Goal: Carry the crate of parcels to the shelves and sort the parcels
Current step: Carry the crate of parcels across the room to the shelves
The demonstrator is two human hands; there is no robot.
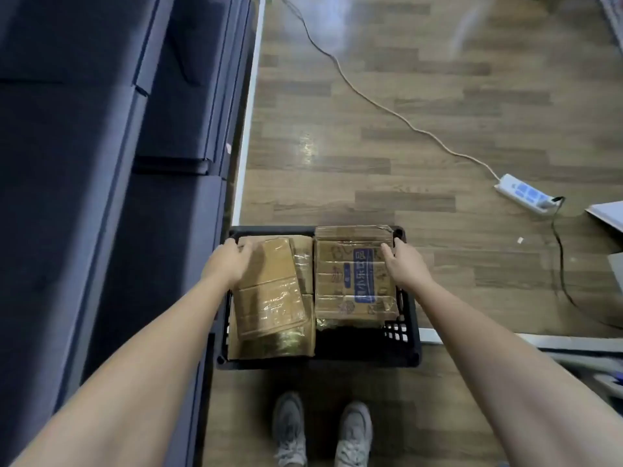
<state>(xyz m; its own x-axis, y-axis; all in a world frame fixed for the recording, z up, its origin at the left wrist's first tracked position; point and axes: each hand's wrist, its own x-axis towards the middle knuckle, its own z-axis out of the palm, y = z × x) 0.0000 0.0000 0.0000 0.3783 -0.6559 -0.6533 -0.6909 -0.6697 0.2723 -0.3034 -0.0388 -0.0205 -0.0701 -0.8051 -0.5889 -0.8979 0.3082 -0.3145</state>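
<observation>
A black plastic crate (409, 335) sits low in front of me, above my shoes, holding several brown cardboard parcels. A taped plain parcel (269, 298) lies tilted on the left side. A parcel with a blue label (350, 284) fills the right side. My left hand (229, 261) grips the crate's left rim near the far corner. On the opposite side, my right hand (401, 261) grips the right rim near its far corner. Both arms reach forward and down.
Dark blue shelving (101, 163) runs along the left with a white base strip. On the wooden floor a white power strip (524, 193) lies at the right, with a pale cable running back and a black cord (561, 264) trailing forward. Pale objects stand at the right edge.
</observation>
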